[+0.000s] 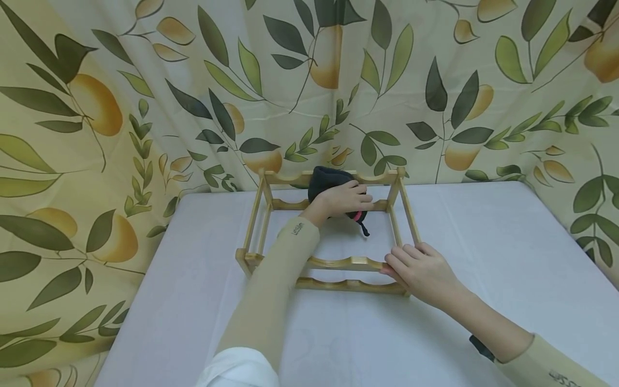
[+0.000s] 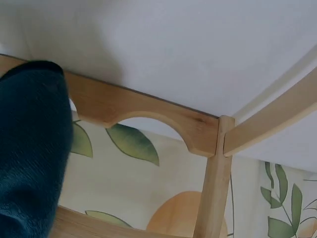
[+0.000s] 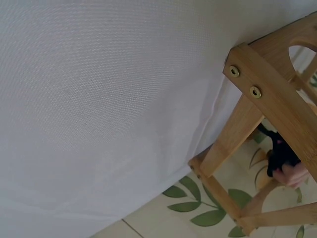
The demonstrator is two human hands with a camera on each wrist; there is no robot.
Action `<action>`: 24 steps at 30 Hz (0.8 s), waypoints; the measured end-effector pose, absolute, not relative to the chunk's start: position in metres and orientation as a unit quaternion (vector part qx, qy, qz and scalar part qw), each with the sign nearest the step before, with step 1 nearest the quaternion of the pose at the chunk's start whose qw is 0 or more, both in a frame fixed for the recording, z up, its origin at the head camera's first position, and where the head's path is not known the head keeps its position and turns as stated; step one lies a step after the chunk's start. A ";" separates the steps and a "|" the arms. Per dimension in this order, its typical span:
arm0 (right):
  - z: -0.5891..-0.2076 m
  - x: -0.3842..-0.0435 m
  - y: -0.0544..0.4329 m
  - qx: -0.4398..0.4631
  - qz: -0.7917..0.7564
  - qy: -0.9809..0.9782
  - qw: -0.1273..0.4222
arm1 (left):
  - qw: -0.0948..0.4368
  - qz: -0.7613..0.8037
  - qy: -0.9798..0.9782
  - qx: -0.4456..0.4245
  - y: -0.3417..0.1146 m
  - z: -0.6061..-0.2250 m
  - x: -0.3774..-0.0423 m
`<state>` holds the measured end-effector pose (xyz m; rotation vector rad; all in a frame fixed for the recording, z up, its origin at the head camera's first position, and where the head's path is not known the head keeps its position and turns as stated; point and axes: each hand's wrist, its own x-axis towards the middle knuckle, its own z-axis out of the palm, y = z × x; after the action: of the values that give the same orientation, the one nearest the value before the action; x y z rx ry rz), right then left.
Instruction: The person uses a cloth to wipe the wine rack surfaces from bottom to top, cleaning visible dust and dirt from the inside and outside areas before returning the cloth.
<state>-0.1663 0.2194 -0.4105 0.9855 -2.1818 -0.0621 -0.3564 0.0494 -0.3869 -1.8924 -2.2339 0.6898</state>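
Observation:
A light wooden rack with scalloped rails stands on the white-covered table. Toward its back rail, my left hand grips a dark cloth pouch, whose black cord and a bit of pink hang below the fingers. The left wrist view shows the pouch close up as dark blue-black fabric, overlapping the scalloped rail. At the front right corner, my right hand holds the rack's upper rail. From the right wrist, the rack's end frame shows two brass-coloured screws, with the pouch beyond it.
A curtain printed with leaves and orange fruit hangs right behind the table's far edge. The white tablecloth spreads around the rack. The rack's side bars rise left of the left hand.

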 end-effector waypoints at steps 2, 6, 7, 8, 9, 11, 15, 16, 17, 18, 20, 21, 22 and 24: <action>-0.411 -0.166 0.220 0.383 -0.024 -0.848 0.365 | 0.091 0.226 -0.731 -0.638 0.050 -0.387 -0.356; -0.410 -0.167 0.220 0.382 -0.024 -0.852 0.358 | 0.144 0.216 -0.717 -0.647 0.051 -0.385 -0.354; -0.410 -0.166 0.220 0.382 -0.024 -0.853 0.356 | 0.145 0.215 -0.719 -0.645 0.051 -0.384 -0.353; -0.410 -0.166 0.220 0.381 -0.024 -0.854 0.354 | 0.139 0.216 -0.723 -0.641 0.052 -0.384 -0.353; -0.410 -0.166 0.220 0.381 -0.026 -0.855 0.352 | 0.127 0.219 -0.730 -0.635 0.052 -0.384 -0.352; -0.410 -0.166 0.220 0.380 -0.027 -0.855 0.352 | 0.091 0.219 -0.743 -0.626 0.052 -0.383 -0.352; -0.411 -0.166 0.220 0.382 -0.025 -0.852 0.358 | 0.036 0.222 -0.751 -0.620 0.053 -0.383 -0.351; -0.411 -0.167 0.220 0.382 -0.026 -0.851 0.359 | 0.037 0.224 -0.749 -0.623 0.053 -0.383 -0.352; -0.411 -0.167 0.220 0.381 -0.025 -0.851 0.360 | 0.042 0.224 -0.746 -0.625 0.052 -0.383 -0.351; -0.411 -0.167 0.220 0.382 -0.024 -0.851 0.360 | 0.053 0.227 -0.743 -0.627 0.052 -0.382 -0.351; -0.411 -0.167 0.220 0.381 -0.024 -0.852 0.359 | 0.077 0.229 -0.741 -0.626 0.052 -0.382 -0.351; -0.411 -0.166 0.220 0.381 -0.024 -0.852 0.359 | 0.087 0.229 -0.741 -0.625 0.051 -0.381 -0.352; -0.411 -0.166 0.220 0.381 -0.026 -0.852 0.357 | 0.090 0.225 -0.743 -0.624 0.051 -0.381 -0.352; -0.411 -0.166 0.220 0.380 -0.027 -0.853 0.356 | 0.080 0.221 -0.749 -0.620 0.051 -0.382 -0.352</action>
<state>-0.1660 0.2202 -0.4113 0.9818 -2.2027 -0.0706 -0.3519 0.0506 -0.3815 -1.8534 -2.2408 0.6599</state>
